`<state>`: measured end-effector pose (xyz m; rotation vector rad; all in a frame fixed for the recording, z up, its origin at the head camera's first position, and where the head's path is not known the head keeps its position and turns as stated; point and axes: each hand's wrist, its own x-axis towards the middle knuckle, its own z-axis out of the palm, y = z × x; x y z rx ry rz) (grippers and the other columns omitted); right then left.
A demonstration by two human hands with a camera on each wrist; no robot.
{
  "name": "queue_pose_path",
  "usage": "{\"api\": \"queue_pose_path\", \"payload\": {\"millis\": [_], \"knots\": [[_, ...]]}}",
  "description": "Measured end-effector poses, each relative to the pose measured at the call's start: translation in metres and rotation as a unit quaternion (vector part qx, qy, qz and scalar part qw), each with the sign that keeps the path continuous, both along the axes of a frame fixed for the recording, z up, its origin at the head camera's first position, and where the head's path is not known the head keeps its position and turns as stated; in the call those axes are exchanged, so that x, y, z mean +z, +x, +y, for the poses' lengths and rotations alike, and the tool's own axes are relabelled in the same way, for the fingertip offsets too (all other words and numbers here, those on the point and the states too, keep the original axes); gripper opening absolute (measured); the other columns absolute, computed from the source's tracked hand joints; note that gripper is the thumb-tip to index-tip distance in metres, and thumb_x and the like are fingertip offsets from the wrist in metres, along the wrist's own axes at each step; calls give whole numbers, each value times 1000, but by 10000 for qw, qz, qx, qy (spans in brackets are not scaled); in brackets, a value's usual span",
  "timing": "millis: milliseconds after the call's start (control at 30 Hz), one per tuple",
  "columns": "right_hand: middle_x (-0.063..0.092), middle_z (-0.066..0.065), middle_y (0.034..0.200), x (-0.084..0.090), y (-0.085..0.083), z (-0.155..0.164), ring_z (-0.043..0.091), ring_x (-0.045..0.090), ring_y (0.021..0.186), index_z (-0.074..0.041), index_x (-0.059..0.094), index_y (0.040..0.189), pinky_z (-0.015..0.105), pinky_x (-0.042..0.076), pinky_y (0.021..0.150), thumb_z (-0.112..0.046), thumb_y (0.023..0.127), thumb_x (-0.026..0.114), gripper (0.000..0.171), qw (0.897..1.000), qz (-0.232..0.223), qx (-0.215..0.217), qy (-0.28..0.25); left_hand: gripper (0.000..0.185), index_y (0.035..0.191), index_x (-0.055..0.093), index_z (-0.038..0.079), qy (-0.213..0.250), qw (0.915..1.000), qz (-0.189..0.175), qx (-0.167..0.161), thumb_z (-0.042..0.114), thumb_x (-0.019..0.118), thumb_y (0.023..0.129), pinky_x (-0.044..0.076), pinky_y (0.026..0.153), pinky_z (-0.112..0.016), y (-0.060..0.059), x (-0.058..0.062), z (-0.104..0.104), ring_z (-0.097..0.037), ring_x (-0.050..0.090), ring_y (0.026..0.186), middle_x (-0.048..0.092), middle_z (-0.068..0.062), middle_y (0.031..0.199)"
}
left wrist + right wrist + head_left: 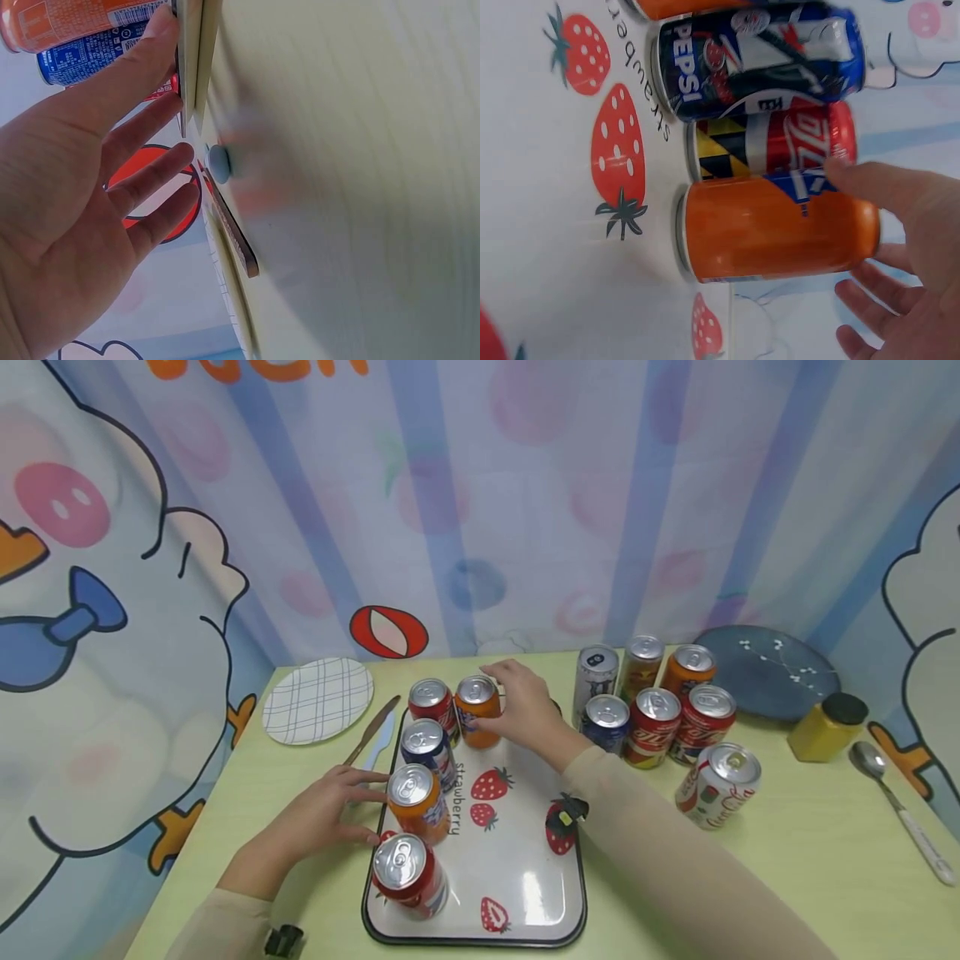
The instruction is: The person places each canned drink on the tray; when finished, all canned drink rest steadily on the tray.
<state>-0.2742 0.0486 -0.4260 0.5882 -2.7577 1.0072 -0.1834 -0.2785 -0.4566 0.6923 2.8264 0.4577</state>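
Observation:
In the head view my right hand [525, 706] is at an orange soda can [477, 714] standing at the back of the strawberry-print tray [517, 860]. Its thumb lies on the front and its fingers reach behind; the right wrist view shows this orange can [780, 229] upright on the tray. Beside it stand a red cola can [432, 702] and a blue Pepsi can [757, 60]. Nearer come another orange can [416, 802] and a red can [408, 877], forming a column along the tray's left side. My left hand [315, 814] spreads its fingers at the tray's left edge, holding nothing.
Right of the tray stand several cans [652, 727] in a group and a white-and-red can [718, 785]. Farther right are a dark plate [772, 672], a yellow jar [825, 731] and a spoon [900, 810]. A checked plate [318, 702] and two knives [372, 729] lie left.

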Motion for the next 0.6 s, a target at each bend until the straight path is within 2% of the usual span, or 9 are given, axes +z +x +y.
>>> {"api": "queue_pose_path", "payload": {"millis": [133, 400, 600], "knots": [[56, 15, 147, 4, 19, 15, 35, 52, 138, -9, 56, 147, 61, 38, 118, -27, 80, 91, 78, 9997, 111, 23, 200, 52, 121, 78, 26, 6, 10000, -51, 46, 43, 92, 74, 43, 115, -63, 0, 0, 0, -36, 50, 139, 62, -4, 146], [62, 12, 139, 12, 66, 64, 34, 53, 134, -10, 69, 130, 64, 27, 117, -26, 81, 90, 56, 9970, 688, 154, 320, 52, 121, 77, 26, 33, 10000, 13, -47, 41, 92, 74, 44, 114, -63, 3, 0, 0, -37, 51, 137, 62, -5, 146], [66, 12, 132, 9, 92, 105, 36, 56, 126, -11, 73, 122, 66, 29, 109, -21, 75, 94, 52, 9906, 1326, 22, 331, 53, 123, 77, 26, 97, 9999, 54, -65, 42, 91, 74, 45, 114, -61, 2, -1, -1, -35, 52, 137, 62, -4, 146]]}}
